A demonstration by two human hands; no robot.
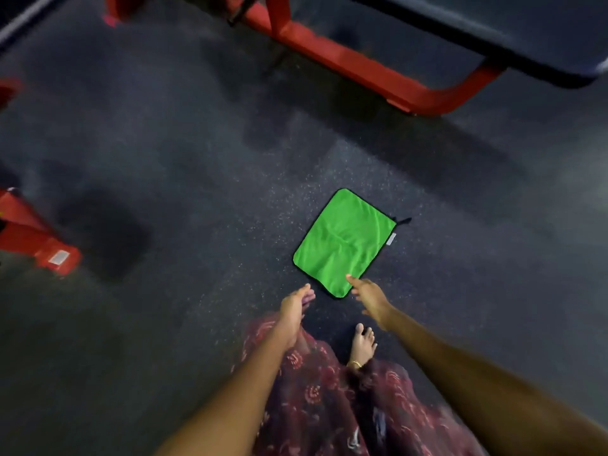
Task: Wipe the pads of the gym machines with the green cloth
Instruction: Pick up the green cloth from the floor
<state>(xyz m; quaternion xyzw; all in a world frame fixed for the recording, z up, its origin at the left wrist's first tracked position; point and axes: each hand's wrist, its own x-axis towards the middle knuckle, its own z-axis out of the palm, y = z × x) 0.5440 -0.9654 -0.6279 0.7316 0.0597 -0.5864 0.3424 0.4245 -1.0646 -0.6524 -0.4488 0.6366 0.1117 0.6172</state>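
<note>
- Green cloth (343,241) lies flat and spread on the dark speckled floor (164,192), roughly mid-frame, a little right of centre.
- Cloth is a rounded rectangle with dark edging. Long axis runs diagonally: near end at lower centre by the hands, far end up and away. Short sides face lower-right and upper-left.
- A small black loop (404,220) sticks out from the cloth's right-hand corner, pointing right; a pale label (391,238) sits on the edge just below it.
- A few soft creases cross the middle of the cloth; otherwise smooth, unfolded.
- Right hand (370,299) is stretched forward over the cloth's near corner. Fingers straight and loose, the forefinger tip overlapping the green edge; cannot tell whether it touches. Nothing gripped.
- Left hand (296,306) reaches forward just left of that same corner, off the cloth, over bare floor. Fingers extended, relaxed, close together; holds nothing.
- Both forearms bare, entering from the bottom edge and converging toward the cloth.
- Below the hands: a dark red patterned garment (316,399) and one bare foot (362,343) with a gold anklet, just near of the cloth.
- Far right top: a dark padded bench (526,31) on a red frame (345,57), well apart from the cloth.
- Left edge: another red machine base (39,238) with a white sticker, also well apart.
- Picture is somewhat blurred toward the edges.
</note>
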